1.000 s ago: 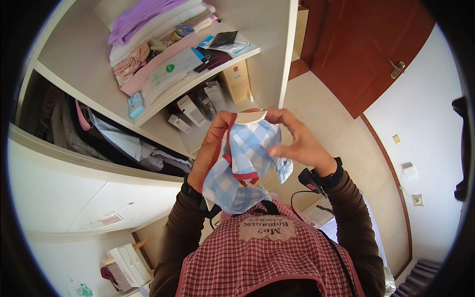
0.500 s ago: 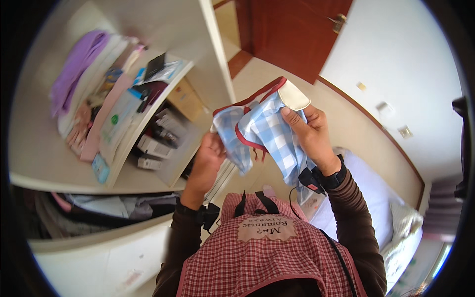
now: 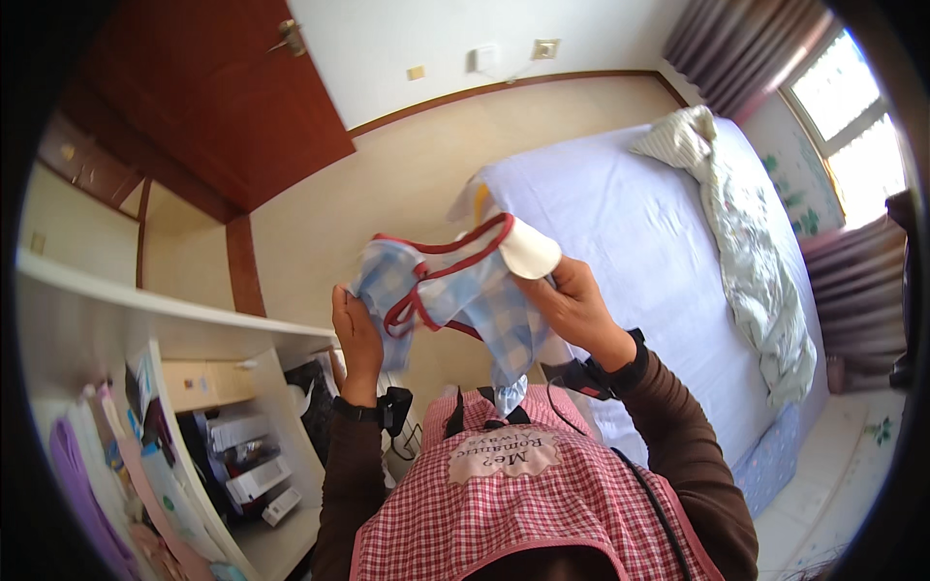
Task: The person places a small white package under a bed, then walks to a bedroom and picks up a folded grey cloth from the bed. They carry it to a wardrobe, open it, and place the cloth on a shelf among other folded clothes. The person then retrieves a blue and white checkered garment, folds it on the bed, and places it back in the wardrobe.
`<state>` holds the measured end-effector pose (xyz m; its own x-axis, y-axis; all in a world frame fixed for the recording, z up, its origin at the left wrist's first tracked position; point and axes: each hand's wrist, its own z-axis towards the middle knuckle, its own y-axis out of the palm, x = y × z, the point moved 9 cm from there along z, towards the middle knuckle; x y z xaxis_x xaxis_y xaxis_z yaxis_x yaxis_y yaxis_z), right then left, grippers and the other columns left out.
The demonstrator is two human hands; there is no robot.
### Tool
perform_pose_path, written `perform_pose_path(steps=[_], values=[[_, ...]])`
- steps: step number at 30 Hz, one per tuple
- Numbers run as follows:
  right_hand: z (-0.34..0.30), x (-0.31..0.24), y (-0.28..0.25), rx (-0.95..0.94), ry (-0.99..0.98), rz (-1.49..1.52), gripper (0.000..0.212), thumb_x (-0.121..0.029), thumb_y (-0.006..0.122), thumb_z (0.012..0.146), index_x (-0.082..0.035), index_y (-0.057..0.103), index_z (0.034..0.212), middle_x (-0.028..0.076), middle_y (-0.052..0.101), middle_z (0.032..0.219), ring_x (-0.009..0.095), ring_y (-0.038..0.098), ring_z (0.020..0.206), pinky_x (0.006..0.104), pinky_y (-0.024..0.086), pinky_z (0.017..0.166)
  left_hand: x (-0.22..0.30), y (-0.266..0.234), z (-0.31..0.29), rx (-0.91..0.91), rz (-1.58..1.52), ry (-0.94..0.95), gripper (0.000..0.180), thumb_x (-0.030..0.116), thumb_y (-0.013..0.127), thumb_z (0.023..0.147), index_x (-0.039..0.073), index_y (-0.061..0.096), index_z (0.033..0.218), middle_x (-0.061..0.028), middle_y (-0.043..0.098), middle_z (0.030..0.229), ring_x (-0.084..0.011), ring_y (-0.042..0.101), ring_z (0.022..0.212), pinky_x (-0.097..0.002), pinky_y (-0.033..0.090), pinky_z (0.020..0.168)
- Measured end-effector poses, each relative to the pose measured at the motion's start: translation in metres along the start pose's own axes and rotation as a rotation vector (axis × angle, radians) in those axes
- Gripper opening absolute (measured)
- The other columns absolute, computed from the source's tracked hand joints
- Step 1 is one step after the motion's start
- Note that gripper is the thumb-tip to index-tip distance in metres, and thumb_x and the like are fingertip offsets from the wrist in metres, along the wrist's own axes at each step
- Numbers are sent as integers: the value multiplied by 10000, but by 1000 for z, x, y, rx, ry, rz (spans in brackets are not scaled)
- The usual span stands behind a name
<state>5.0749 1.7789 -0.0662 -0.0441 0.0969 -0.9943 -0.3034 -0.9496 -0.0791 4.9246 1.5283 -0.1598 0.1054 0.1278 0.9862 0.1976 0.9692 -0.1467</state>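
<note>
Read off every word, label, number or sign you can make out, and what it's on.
Beige apron patch: dark lettering; I don't copy out wording.
Blue-and-white checked garment, between the hands: no lettering visible.
White box in the shelving: any print too small to read.
Tan box beside it: marks too small to read.

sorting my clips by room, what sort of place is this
Most likely a bedroom in a home: there is a bed with a rumpled quilt on it, a window with striped curtains, and open shelving beside the person.
</note>
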Motion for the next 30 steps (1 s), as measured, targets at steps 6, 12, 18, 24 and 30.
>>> perform_pose_path(steps=[6, 12, 18, 24, 30], values=[[-87, 52, -117, 401, 159, 115, 276, -192, 568, 1014, 17, 637, 1181, -59, 643, 960, 23, 531, 862, 213, 464, 741, 16, 127, -43, -517, -9, -29, 304, 268, 709, 916, 64, 487, 882, 55, 460, 714, -45, 404, 660, -235, 379, 564], [-146, 91, -172, 638, 246, 48, 275, -218, 572, 1012, 22, 658, 1115, -47, 652, 911, 29, 532, 802, 222, 463, 693, -13, 206, -76, -866, -104, -120, 121, 156, 589, 991, 78, 500, 969, 29, 567, 886, -31, 490, 786, -213, 429, 691], [-117, 152, -283, 673, 381, -215, 310, -250, 598, 967, 47, 682, 985, -9, 656, 778, 56, 546, 724, 261, 472, 644, -83, 319, -49, -993, -278, -355, 151, 182, 552, 1008, 38, 567, 1052, 11, 595, 892, -51, 517, 793, -243, 453, 709], [-68, 252, -398, 856, 516, -728, 661, -433, 676, 896, 75, 525, 1290, 282, 549, 1245, 347, 548, 1169, 400, 472, 951, -174, 429, 71, -794, 285, -186, 321, 269, 633, 939, 27, 578, 1141, -72, 640, 981, -156, 588, 883, -321, 490, 791], [-141, 334, -325, 734, 439, -866, 736, -332, 836, 741, 34, 490, 1278, 282, 507, 1233, 423, 484, 1160, 464, 436, 972, -243, 418, 27, -864, 198, -285, 324, 253, 746, 831, -8, 617, 972, -77, 663, 897, -162, 601, 798, -313, 497, 739]])
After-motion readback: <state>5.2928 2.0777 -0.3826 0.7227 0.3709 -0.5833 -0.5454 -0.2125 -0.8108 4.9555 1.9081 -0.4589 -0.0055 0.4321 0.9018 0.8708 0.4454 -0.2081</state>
